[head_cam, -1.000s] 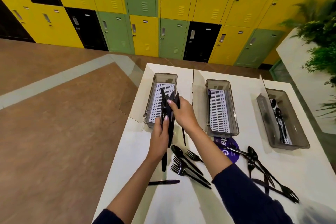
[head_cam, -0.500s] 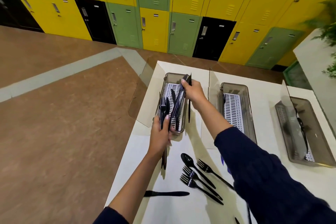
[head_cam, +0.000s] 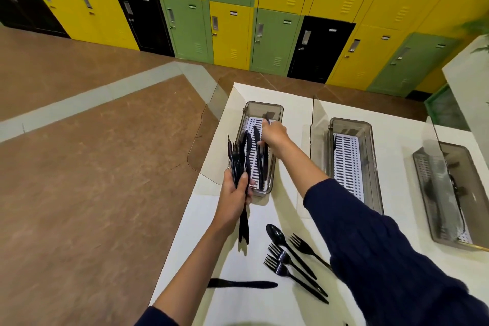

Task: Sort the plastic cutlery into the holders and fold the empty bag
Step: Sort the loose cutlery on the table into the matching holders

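Note:
My left hand point(head_cam: 234, 197) grips a bunch of black plastic cutlery point(head_cam: 239, 159), forks and knives, upright at the near end of the left holder point(head_cam: 275, 114). My right hand point(head_cam: 274, 133) reaches inside that holder, its fingers closed on black knives point(head_cam: 262, 164) that lie along the white slotted insert. On the white table point(head_cam: 296, 103) near me lie a black spoon point(head_cam: 276, 234), three black forks point(head_cam: 285, 264) and one knife point(head_cam: 243, 284). The middle holder point(head_cam: 370, 137) shows only its insert. The right holder point(head_cam: 473, 167) holds a spoon. No bag is in view.
Each holder has a clear lid point(head_cam: 209, 130) hinged open on its left side. The table's left edge drops to a brown floor point(head_cam: 92, 167). Yellow, green and black lockers point(head_cam: 238, 8) stand behind. A white planter point(head_cam: 471, 87) stands at the far right.
My right hand has gone from the bunch in my left hand over to the left holder and lowered knives into it. The view has shifted to the left.

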A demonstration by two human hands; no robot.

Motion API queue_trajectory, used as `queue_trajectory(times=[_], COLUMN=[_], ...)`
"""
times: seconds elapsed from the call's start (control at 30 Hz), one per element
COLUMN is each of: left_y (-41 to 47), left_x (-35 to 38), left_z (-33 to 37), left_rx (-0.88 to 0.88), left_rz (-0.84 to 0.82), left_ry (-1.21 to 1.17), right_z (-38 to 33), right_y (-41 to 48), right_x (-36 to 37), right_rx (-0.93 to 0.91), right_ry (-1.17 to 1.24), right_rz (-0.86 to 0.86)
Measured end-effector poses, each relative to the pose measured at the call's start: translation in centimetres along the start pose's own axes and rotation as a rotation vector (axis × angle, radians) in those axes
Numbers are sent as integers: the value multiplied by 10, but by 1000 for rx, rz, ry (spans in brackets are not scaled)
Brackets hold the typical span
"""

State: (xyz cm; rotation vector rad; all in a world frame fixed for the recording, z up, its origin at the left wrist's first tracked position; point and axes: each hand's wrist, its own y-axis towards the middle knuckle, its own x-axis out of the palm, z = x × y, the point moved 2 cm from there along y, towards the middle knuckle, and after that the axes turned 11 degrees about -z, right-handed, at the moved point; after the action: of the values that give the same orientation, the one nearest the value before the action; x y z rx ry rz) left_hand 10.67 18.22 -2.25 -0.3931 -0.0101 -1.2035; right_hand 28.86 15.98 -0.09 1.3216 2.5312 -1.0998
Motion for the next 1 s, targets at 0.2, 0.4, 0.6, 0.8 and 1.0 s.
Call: queue_trajectory(times=[0.2,0.4,0.6,0.8,1.0], left_y=[-2,-1,-7,-10,-10], left_x=[3,8,13,13,11], left_z=[6,10,16,19,18], left_rx=[17,38,35,32,0], left_rz=[-30,-19,-51,-85,-48], left_ry=[-93,-94,-128,-123,-159], right_z=[1,22,19,15,5], right_y=[-33,-77,-79,-77,-65], right_x=[0,-8,-11,-7,-17], right_rx=[-133,-61,-151,-146,-161], right_ry=[-40,-56,92,251,285], right_rz=[-25,-350,-173,-200,-49])
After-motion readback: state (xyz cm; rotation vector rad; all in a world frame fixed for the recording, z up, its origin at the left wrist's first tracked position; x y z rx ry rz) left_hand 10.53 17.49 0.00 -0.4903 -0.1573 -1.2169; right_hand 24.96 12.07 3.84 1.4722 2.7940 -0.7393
